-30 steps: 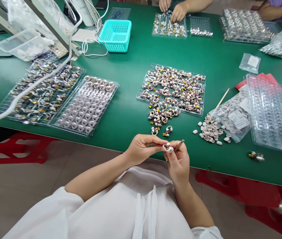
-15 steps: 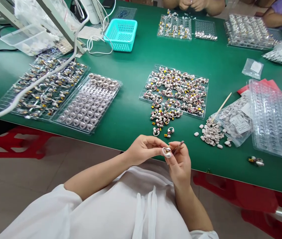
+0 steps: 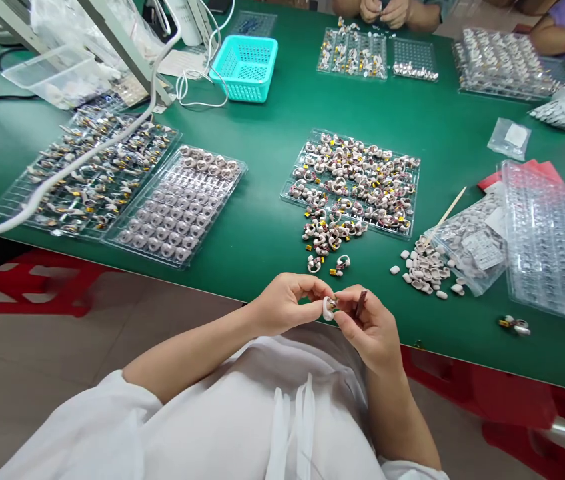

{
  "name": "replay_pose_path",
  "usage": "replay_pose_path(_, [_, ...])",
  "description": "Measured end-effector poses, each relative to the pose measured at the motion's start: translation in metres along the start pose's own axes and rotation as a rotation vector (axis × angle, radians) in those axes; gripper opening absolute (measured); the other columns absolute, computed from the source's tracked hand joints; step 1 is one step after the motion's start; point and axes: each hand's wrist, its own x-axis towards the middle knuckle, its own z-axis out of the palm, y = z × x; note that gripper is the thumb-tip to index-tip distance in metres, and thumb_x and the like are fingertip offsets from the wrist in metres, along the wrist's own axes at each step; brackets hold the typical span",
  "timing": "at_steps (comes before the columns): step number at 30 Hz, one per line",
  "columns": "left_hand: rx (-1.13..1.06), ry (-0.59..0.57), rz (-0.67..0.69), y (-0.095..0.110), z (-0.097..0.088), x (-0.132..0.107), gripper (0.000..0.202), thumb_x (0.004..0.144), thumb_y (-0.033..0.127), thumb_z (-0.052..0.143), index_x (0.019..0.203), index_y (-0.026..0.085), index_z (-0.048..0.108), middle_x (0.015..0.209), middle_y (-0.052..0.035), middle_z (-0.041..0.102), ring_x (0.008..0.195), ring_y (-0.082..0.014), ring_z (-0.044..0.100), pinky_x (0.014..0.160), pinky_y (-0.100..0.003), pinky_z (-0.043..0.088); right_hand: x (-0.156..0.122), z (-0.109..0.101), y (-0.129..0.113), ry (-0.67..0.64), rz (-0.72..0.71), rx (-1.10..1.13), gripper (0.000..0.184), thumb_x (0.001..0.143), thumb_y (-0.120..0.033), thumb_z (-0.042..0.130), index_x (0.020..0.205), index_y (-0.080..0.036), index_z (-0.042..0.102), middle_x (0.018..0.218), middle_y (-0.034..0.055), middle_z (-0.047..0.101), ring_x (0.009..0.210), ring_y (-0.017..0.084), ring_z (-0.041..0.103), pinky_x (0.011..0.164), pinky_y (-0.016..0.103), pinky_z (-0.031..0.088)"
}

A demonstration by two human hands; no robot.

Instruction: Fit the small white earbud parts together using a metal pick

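Between my two hands, just off the table's front edge, is a small white curved earbud piece (image 3: 328, 309) with an exposed metallic or yellow bit at its top. The thumb and fingertips of my left hand (image 3: 295, 303) pinch it from the left. My right hand (image 3: 370, 327) is closed at its right side, fingertips close against the piece; whether they touch it is unclear. A slim dark brown tool (image 3: 361, 304) is tucked in the right fingers, its lower part hidden. Beyond the hands lie loose earbud pieces (image 3: 330, 233) with yellow tabs, in front of a filled clear tray (image 3: 290, 194).
Small white caps (image 3: 427, 270) lie in a pile at right, beside a wooden stick (image 3: 446, 215), a plastic bag (image 3: 482, 250) and stacked clear trays (image 3: 552, 247). More trays (image 3: 177, 207) stand at left. A turquoise basket (image 3: 245, 67) and co-workers' hands (image 3: 385, 10) are farther back.
My right hand has shifted slightly right and its fingers have loosened from around the earbud piece. The piece has turned more upright in my left fingers, and the brown tool has tilted.
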Motion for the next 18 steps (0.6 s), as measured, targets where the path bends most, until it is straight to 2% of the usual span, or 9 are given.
replay_pose_path(5, [0.154, -0.015, 0.032, 0.004, -0.002, 0.000, 0.016, 0.081, 0.024, 0.068, 0.088, 0.012, 0.076, 0.081, -0.0087, 0.075, 0.074, -0.0174, 0.066, 0.070, -0.025, 0.052, 0.001, 0.004, 0.002, 0.036, 0.000, 0.047, 0.015, 0.089, -0.030, 0.064, 0.103, -0.025, 0.066, 0.090, 0.0022, 0.062, 0.073, 0.015, 0.057, 0.062, 0.026, 0.047])
replay_pose_path(9, [0.243, -0.079, 0.119, 0.007, -0.007, 0.002, 0.019, 0.084, 0.027, 0.067, 0.093, 0.013, 0.077, 0.086, -0.0096, 0.075, 0.078, -0.0181, 0.068, 0.072, -0.025, 0.052, 0.001, 0.009, 0.004, 0.086, 0.005, 0.117, 0.013, 0.089, -0.030, 0.064, 0.101, -0.025, 0.064, 0.090, 0.0017, 0.062, 0.071, 0.014, 0.058, 0.062, 0.025, 0.049])
replay_pose_path(13, [0.257, -0.135, 0.228, 0.005, -0.010, 0.004, 0.021, 0.087, 0.026, 0.066, 0.100, 0.014, 0.076, 0.089, -0.0112, 0.074, 0.082, -0.0191, 0.068, 0.076, -0.027, 0.053, 0.000, 0.013, 0.007, 0.147, 0.005, 0.166, 0.014, 0.088, -0.028, 0.065, 0.102, -0.025, 0.064, 0.086, 0.0009, 0.062, 0.072, 0.013, 0.059, 0.062, 0.024, 0.049])
replay_pose_path(18, [0.230, -0.114, 0.286, -0.001, -0.008, 0.004, 0.022, 0.087, 0.026, 0.067, 0.105, 0.015, 0.076, 0.091, -0.0113, 0.074, 0.084, -0.0190, 0.069, 0.078, -0.028, 0.054, 0.001, 0.014, 0.009, 0.176, 0.030, 0.202, 0.015, 0.088, -0.027, 0.066, 0.103, -0.024, 0.064, 0.083, 0.0005, 0.064, 0.071, 0.013, 0.059, 0.063, 0.023, 0.049])
